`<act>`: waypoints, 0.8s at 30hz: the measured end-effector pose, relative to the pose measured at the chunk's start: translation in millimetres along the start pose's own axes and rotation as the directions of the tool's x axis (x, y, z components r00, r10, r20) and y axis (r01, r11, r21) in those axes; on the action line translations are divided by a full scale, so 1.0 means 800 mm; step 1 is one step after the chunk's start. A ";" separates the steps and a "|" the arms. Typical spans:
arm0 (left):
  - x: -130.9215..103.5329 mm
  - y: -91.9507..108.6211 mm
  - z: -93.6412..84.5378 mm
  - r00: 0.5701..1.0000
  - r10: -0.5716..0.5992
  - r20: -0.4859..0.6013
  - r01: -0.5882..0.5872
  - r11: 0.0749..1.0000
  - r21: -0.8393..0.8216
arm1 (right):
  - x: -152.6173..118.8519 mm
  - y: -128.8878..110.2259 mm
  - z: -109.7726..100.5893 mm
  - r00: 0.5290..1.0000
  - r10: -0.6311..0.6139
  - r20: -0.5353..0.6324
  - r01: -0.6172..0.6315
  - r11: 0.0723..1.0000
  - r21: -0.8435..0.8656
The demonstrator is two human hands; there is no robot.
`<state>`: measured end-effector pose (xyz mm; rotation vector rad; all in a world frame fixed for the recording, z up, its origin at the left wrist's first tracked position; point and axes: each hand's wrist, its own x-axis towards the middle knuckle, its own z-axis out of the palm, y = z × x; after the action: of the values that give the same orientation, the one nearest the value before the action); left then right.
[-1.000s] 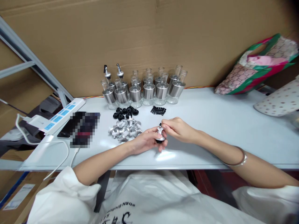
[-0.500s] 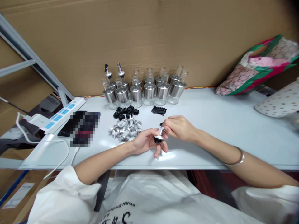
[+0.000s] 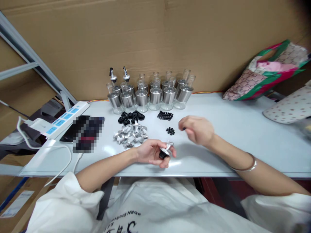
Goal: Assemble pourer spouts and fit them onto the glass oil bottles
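In my left hand (image 3: 150,151), low over the front of the table, is a bottle pourer (image 3: 166,150). It has a silver disc, a thin bent spout and a ribbed black stopper; my fingers close around it. My right hand (image 3: 198,128) is apart from it to the upper right, pinching a small black cap (image 3: 184,128). Between the hands and slightly behind lies a little cluster of small black ring-like caps (image 3: 170,131). Left of them are heaped silver pourer tops (image 3: 130,137), with black rubber stoppers (image 3: 131,117) behind. Thin black flap pieces (image 3: 165,115) lie farther back.
Glass bottles with steel sleeves (image 3: 155,94) stand in rows at the back; two at the left carry pourers. A power strip (image 3: 65,118) and phone (image 3: 79,129) lie left. A patterned bag (image 3: 262,76) and a spotted white object (image 3: 289,105) are right.
My right hand has moved away from the pourer to the right, uncovering the small black caps. My left hand has lowered slightly and tilted the pourer.
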<state>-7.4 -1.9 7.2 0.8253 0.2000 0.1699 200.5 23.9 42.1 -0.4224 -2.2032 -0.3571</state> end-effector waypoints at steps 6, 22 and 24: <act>0.006 -0.002 0.000 0.989 0.061 -0.133 -0.060 0.998 0.010 | -0.005 0.023 -0.002 0.925 0.347 -0.157 -0.349 0.937 0.015; 0.007 -0.001 0.001 0.913 0.232 -0.335 -0.260 0.965 -0.042 | -0.013 0.045 0.009 0.843 0.410 0.350 -0.468 0.878 0.099; 0.007 -0.002 0.000 0.906 0.238 -0.350 -0.272 0.961 -0.048 | -0.013 0.048 0.008 0.784 0.417 0.460 -0.517 0.848 0.112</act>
<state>-1.7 -1.7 5.5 0.7192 0.4073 0.5691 218.3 58.8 34.4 -0.9706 -2.4071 0.2989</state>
